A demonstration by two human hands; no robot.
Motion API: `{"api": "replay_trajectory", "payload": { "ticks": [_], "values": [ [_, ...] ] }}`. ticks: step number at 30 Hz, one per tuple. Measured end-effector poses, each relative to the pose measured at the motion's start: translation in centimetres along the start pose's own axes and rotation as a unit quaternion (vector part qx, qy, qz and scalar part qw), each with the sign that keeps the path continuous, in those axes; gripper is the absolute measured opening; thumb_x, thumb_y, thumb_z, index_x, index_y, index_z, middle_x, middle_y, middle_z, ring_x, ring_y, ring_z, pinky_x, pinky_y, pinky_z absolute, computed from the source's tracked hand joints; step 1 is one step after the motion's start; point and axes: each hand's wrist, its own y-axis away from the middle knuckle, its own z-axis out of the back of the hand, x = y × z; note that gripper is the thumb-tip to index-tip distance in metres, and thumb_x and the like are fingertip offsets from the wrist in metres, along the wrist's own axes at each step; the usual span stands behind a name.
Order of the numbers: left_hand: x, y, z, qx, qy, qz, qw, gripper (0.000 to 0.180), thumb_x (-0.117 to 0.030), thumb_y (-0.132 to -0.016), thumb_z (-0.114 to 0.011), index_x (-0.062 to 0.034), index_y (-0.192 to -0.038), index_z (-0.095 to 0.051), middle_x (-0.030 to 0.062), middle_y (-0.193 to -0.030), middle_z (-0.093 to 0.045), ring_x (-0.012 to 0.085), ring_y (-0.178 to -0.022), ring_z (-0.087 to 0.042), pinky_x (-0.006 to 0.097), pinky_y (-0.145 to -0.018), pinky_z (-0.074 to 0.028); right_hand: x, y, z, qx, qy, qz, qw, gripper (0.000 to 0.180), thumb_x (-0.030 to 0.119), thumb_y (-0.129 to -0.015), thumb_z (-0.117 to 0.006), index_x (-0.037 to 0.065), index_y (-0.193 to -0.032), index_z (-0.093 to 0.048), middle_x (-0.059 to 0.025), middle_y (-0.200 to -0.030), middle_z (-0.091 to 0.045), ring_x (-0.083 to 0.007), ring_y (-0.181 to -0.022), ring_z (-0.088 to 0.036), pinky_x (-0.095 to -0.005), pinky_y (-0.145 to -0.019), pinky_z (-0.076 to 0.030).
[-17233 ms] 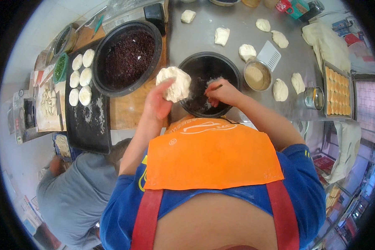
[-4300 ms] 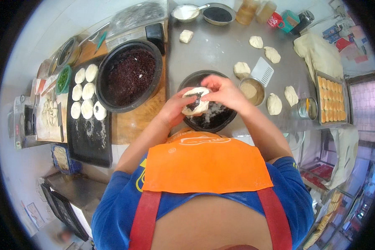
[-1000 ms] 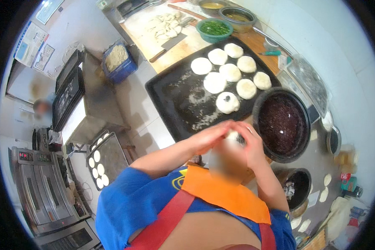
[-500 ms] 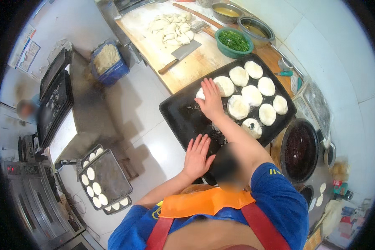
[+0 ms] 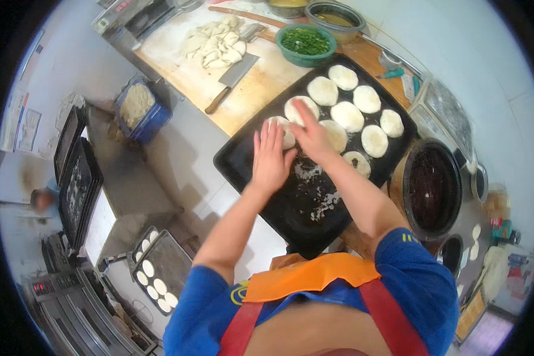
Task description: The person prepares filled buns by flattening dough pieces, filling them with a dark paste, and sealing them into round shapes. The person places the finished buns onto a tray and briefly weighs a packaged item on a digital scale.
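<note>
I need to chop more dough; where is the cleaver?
In the head view, the cleaver lies on the wooden board, upper left of the black tray, between the cut dough pile and the green bowl.

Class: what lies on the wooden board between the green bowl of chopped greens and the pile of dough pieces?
A cleaver lies between the green bowl and the dough pile, seen in the head view.

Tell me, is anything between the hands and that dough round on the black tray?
Nothing visible. The left hand and right hand already lie flat on the dough round at the near end of the rows on the black tray.
</note>
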Motion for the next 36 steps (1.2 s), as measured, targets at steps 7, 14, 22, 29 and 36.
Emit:
{"api": "replay_trajectory", "payload": {
  "ticks": [7, 14, 22, 29, 36],
  "values": [
    [1.5, -3.5, -7.2, 0.128, -0.049, -0.023, 0.99, 0.081, -0.036, -0.076, -0.075, -0.0004, -0.139, -0.039, 0.022, -0.145, -0.037, 0.0389, -0.136, -0.031, 0.047, -0.112, -0.026, 10.2, 19.4, 15.3, -0.063, 0.178, -0.027, 0.982, 0.052, 0.015, -0.085, -0.069, 0.002, -0.133, -0.052, -0.0204, -0.135, -0.052, -0.0352, -0.124, -0.052, -0.0417, -0.103, -0.042],
    [7.9, -3.6, -6.2, 0.194, -0.037, 0.039, 0.979, 0.069, -0.037, -0.091, -0.06, 0.0014, -0.142, -0.036, 0.0238, -0.145, -0.038, 0.04, -0.131, -0.038, 0.045, -0.109, -0.031, 11.4, 33.0, 31.0, -0.244, 0.241, -0.08, 0.936, 0.032, 0.011, -0.085, -0.068, 0.006, -0.117, -0.065, -0.0151, -0.11, -0.068, -0.0272, -0.091, -0.068, -0.0367, -0.079, -0.055],
    [-16.2, 6.6, -5.1, -0.09, 0.038, 0.186, 0.978, 0.056, -0.032, -0.098, -0.053, -0.0047, -0.145, -0.038, 0.0169, -0.146, -0.043, 0.0314, -0.132, -0.044, 0.037, -0.105, -0.038, -12.5, 56.4, 63.3, -0.401, 0.399, -0.528, 0.634, 0.044, 0.022, -0.076, -0.068, 0.009, -0.119, -0.065, -0.0193, -0.102, -0.069, -0.0315, -0.098, -0.066, -0.04, -0.089, -0.051],
    [-34.9, 9.2, -1.6, -0.019, 0.048, 0.061, 0.997, 0.051, -0.013, -0.096, -0.052, 0.0007, -0.143, -0.038, 0.0179, -0.145, -0.044, 0.0303, -0.134, -0.041, 0.039, -0.111, -0.03, -21.8, 61.3, 73.4, -0.373, 0.478, -0.501, 0.618, 0.069, 0.026, -0.074, -0.07, 0.012, -0.137, -0.046, -0.0207, -0.138, -0.046, -0.0404, -0.122, -0.048, -0.0449, -0.1, -0.043],
    [-51.4, 6.3, -8.0, 0.218, 0.263, -0.05, 0.939, 0.05, 0.008, -0.087, -0.05, 0.0013, -0.136, -0.047, 0.018, -0.138, -0.051, 0.0271, -0.129, -0.047, 0.039, -0.109, -0.034, -17.9, 57.1, 69.3, -0.383, 0.442, -0.346, 0.734, 0.021, 0.006, -0.074, -0.064, 0.007, -0.094, -0.07, -0.0205, -0.093, -0.061, -0.0397, -0.09, -0.06, -0.0438, -0.079, -0.051]
  ]
}}
